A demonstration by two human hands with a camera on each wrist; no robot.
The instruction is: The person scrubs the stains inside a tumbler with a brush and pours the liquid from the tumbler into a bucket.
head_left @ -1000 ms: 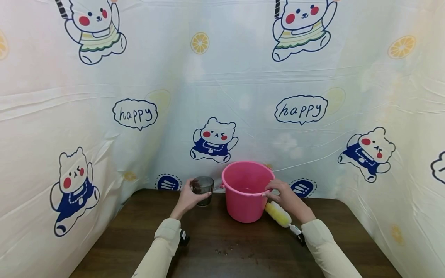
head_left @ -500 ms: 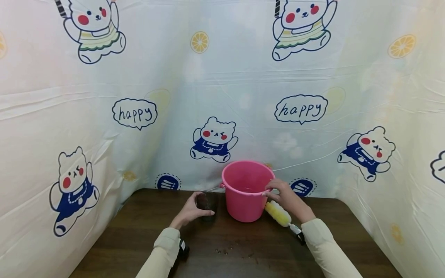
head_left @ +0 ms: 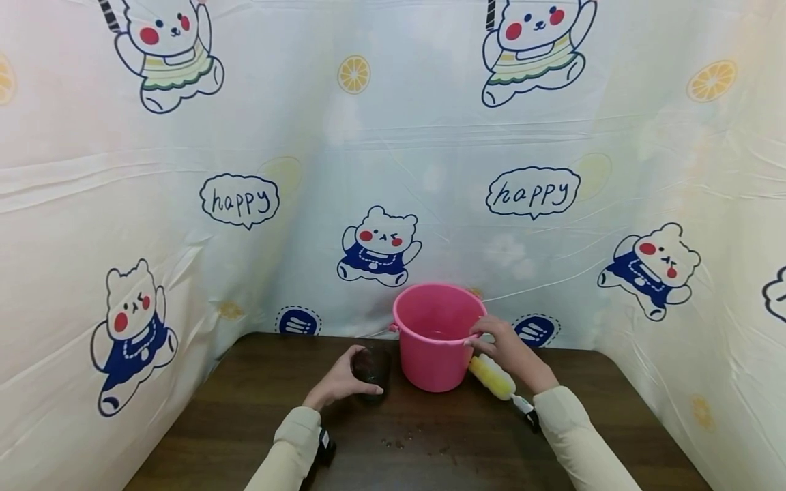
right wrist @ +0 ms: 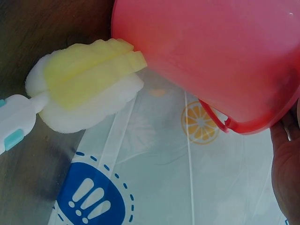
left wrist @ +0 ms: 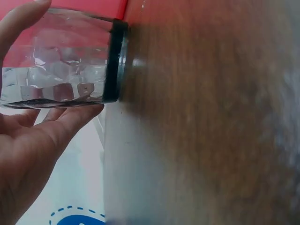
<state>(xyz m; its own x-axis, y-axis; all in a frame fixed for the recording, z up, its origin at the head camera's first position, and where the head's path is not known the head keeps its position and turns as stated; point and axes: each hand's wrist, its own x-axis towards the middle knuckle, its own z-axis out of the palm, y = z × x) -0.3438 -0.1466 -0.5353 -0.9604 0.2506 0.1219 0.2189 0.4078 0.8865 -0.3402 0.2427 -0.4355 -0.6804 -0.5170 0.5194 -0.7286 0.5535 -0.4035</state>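
Note:
My left hand grips a clear drinking glass left of the pink bucket, fingers and thumb curled round its sides. In the left wrist view, the glass has faceted walls and a thick dark base right at the table surface. My right hand pinches the bucket's right rim between fingers and thumb. Seen from the right wrist, the bucket shows its smooth outer wall and a handle loop, while most of that hand is out of frame.
A bottle brush with a yellow and white sponge head lies beside the bucket, under my right forearm. Water drops dot the dark wooden table in front. A printed cloth hangs behind and at both sides.
My left hand has brought the glass down and toward me, from near the table's back edge to beside the bucket's lower front. The right hand, bucket and brush stay in place.

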